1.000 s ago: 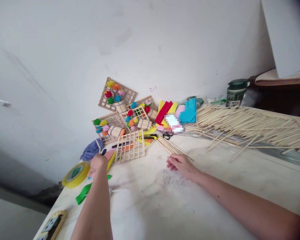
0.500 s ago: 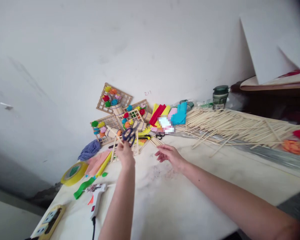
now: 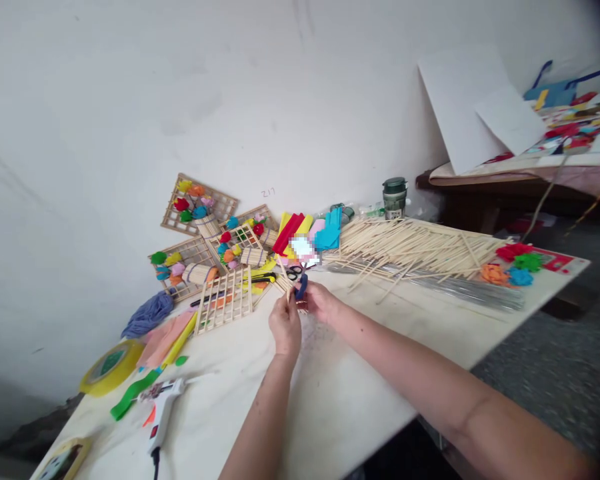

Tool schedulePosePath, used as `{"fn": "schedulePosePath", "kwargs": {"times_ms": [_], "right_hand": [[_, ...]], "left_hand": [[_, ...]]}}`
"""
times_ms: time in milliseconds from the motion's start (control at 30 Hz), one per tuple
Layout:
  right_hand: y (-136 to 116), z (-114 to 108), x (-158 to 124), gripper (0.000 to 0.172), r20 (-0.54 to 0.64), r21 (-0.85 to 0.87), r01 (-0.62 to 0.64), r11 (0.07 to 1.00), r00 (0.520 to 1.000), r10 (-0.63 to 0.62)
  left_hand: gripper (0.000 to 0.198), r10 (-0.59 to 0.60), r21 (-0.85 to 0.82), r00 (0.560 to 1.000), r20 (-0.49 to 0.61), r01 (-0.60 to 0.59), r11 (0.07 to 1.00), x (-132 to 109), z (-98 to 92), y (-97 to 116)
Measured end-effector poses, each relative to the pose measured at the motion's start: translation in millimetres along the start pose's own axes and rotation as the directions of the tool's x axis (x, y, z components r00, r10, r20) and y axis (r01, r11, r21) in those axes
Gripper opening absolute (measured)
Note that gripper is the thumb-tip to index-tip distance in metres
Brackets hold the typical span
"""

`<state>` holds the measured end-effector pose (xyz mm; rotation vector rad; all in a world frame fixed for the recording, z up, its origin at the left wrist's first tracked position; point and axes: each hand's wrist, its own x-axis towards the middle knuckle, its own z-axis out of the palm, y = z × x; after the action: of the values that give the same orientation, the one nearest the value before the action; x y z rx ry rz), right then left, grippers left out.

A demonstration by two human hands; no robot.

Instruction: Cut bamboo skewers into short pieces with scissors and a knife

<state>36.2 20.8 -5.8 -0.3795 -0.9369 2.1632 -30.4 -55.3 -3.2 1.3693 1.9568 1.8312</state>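
Note:
My left hand [image 3: 285, 327] is closed on a thin pale wooden stick [image 3: 283, 271] that points up and away from me. Right beside it, my right hand [image 3: 324, 304] has its fingers curled around the blue handles of a pair of scissors [image 3: 303, 287]. The two hands nearly meet, so the fingertips partly hide the scissors and the stick's lower end. Just left of them lies a lattice of sticks [image 3: 225, 301]. Black-handled scissors [image 3: 294, 273] rest behind my hands.
A large pile of wooden sticks [image 3: 410, 247] spreads to the right. Stick panels with paper flowers [image 3: 200, 203] lean on the wall. A hot glue gun [image 3: 164, 413], yellow tape roll [image 3: 113, 368] and blue yarn [image 3: 149, 313] are at left; a dark cup [image 3: 395, 198] stands behind.
The blue scissors have gone from my left hand to my right, which has closed on them. My hands have come together, and the view has turned right.

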Motion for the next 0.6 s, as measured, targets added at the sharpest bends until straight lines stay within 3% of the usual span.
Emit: {"fn": "schedulePosePath", "kwargs": {"times_ms": [100,200,333,467,533,600], "right_hand": [[-1.9,-2.4,4.4,0.028,-0.106,-0.018,0.074,0.997,0.992,-0.076],[-5.1,-5.7,6.6,0.047,-0.106,-0.063,0.171,0.983,0.979,-0.177],[-9.2,-3.6,1.3,0.047,-0.004,-0.117,0.251,0.961,0.967,-0.253],[-8.0,3.7,-6.0,0.053,0.031,-0.183,0.296,0.937,0.955,-0.296],[-5.5,5.8,-7.4,0.051,0.048,-0.212,0.309,0.927,0.951,-0.306],[-3.0,6.5,-8.1,0.05,0.036,-0.243,0.301,0.922,0.953,-0.302]], "left_hand": [[0.029,-0.012,-0.009,0.999,0.04,0.012,1.0,-0.6,-5.0,-2.8],[0.039,-0.13,-0.037,0.988,0.085,0.133,0.99,-3.6,-15.0,-8.8],[0.048,-0.31,-0.13,0.932,0.189,0.337,0.933,-12.0,-28.2,-12.0],[0.039,-0.422,-0.227,0.87,0.253,0.478,0.849,-15.0,-37.0,-7.3],[0.031,-0.435,-0.277,0.866,0.248,0.493,0.824,-14.0,-40.7,-5.9],[0.028,-0.4,-0.327,0.893,0.209,0.449,0.832,-13.4,-43.7,-7.4]]}}
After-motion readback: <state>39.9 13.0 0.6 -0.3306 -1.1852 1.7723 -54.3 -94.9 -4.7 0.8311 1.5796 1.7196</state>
